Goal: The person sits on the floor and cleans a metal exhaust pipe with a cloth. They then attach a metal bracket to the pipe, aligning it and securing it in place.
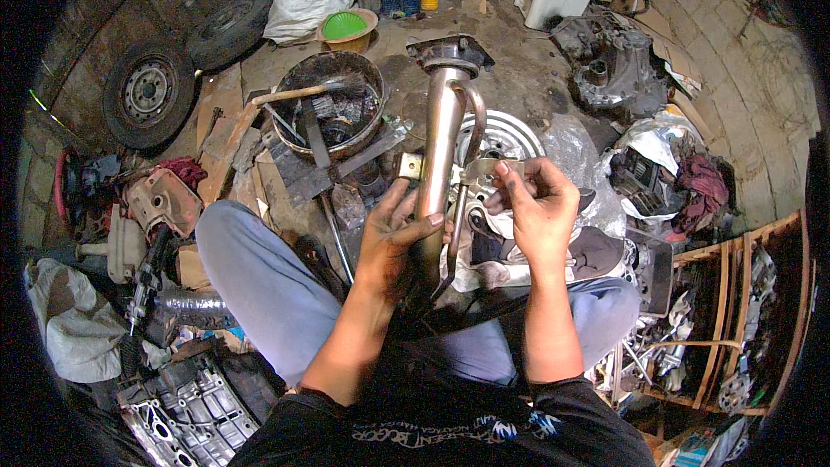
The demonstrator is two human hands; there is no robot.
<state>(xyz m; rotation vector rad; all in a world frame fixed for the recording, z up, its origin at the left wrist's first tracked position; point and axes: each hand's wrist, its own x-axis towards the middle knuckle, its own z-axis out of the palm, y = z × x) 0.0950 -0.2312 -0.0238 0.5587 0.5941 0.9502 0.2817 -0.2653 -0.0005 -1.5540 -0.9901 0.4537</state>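
Observation:
A shiny metal pipe [441, 143] stands upright in front of me, with a dark flange [450, 53] at its far end. A thinner tube [478, 112] curves along its right side, and a small bracket with a hole [409, 166] sticks out on its left. My left hand [399, 238] is wrapped around the pipe's lower part, fingers blackened. Beside the pipe, my right hand [540, 203] pinches a small flat, pale piece [494, 170]; whether that piece is fixed to the pipe I cannot tell. The pipe's lower end is in shadow.
A blackened basin [367, 131] with a hammer across it lies ahead left. A wheel rim [501, 134] sits behind the pipe. Greasy engine parts [609, 69] and a white sack of parts [657, 143] are at right; an engine block [194, 411] lies near left.

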